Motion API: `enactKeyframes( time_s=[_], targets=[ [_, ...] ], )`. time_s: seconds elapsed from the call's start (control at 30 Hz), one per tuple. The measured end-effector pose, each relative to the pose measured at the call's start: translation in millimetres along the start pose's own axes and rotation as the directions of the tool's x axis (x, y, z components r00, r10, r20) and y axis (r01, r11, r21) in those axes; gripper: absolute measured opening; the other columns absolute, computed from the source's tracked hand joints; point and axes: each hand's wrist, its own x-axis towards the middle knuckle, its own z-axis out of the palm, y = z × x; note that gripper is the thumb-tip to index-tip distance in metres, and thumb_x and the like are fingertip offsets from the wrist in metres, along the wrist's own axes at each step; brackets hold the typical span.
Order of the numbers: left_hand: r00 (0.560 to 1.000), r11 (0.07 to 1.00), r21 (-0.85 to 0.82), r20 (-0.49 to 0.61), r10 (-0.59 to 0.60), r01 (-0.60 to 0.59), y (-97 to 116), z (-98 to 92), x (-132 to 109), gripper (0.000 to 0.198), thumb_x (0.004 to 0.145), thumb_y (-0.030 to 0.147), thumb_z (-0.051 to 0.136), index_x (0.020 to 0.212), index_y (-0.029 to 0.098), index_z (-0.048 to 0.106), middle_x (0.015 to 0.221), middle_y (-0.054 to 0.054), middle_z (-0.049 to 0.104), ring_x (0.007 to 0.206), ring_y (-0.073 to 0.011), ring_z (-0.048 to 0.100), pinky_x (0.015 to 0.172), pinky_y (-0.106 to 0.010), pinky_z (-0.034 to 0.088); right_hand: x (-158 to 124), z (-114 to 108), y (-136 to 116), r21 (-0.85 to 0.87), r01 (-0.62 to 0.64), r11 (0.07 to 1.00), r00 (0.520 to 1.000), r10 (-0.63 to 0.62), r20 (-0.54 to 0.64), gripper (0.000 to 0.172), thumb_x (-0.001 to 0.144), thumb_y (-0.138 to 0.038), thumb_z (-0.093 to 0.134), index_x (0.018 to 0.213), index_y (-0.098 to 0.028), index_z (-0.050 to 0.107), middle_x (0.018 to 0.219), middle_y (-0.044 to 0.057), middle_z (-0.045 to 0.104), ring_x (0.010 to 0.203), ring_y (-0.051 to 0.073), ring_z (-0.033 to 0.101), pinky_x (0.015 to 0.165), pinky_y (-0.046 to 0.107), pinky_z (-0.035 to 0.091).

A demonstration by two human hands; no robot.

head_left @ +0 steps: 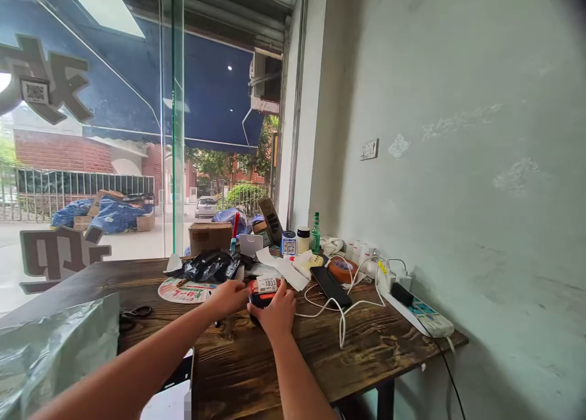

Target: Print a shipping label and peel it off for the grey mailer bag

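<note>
A small black and red-orange device [264, 299] is between my two hands over the middle of the wooden table. On its top is a white label [267, 284] printed with 1033 and a barcode. My right hand [280, 313] wraps round the device's right side, with the thumb at the near edge. My left hand [232, 296] has its fingers together against the left edge; its fingertips are partly hidden. Behind the hands lie a crumpled black plastic bag [211, 265] and strips of white paper [286, 268]. A black phone [330, 287] lies to the right.
White cables [341, 322] loop across the wooden table [366, 359] to a power strip [430, 319] by the wall. Scissors [135, 315] and a grey plastic bag [68, 353] are at left. A green bottle [315, 234], a tape roll [343, 268] and a cardboard box [210, 238] stand behind.
</note>
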Motion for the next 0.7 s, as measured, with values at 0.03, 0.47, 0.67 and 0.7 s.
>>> enactKeyframes(
  time_s=[0.03,0.47,0.67,0.7],
  targets=[
    [0.999,0.999,-0.014,0.017,-0.037,0.037,8,14.6,12,0.025,0.082,0.036,0.058,0.069,0.016,0.064,0.071,-0.002,0.066,0.073,-0.0166,0.060,0.073,-0.029,0.045,0,0,2,0.073,0.039,0.997,0.999,-0.038,-0.010,0.089,0.054,-0.044,0.082,0.126,-0.001,0.051,0.115,0.027,0.055,0.107,0.044,0.051,0.096,0.055,0.040],
    [0.997,0.925,-0.373,0.070,-0.045,0.068,29,51.6,61,0.015,0.086,0.016,0.060,0.074,0.014,0.053,0.064,0.006,0.052,0.059,-0.0097,0.053,0.061,-0.024,0.045,40,0,32,0.438,0.289,0.851,0.948,-0.319,-0.007,0.030,0.081,-0.012,0.047,0.102,-0.017,0.069,0.104,0.011,0.063,0.098,0.022,0.060,0.091,0.035,0.049],
    [0.993,0.862,-0.497,0.101,-0.053,0.097,26,59.6,61,0.015,0.090,0.017,0.055,0.075,0.014,0.052,0.062,0.006,0.050,0.053,-0.0082,0.048,0.055,-0.022,0.043,43,-5,33,0.464,0.291,0.837,0.943,-0.331,0.006,0.023,0.081,-0.014,0.052,0.092,-0.018,0.072,0.094,0.008,0.066,0.091,0.021,0.062,0.086,0.033,0.051],
    [0.992,0.856,-0.506,0.109,-0.057,0.105,26,60.0,62,0.016,0.089,0.016,0.056,0.075,0.014,0.052,0.062,0.006,0.050,0.052,-0.0078,0.047,0.054,-0.022,0.042,44,-6,32,0.466,0.288,0.837,0.944,-0.329,0.008,0.022,0.081,-0.014,0.053,0.089,-0.018,0.072,0.093,0.008,0.066,0.091,0.021,0.062,0.085,0.033,0.051]
  ],
)
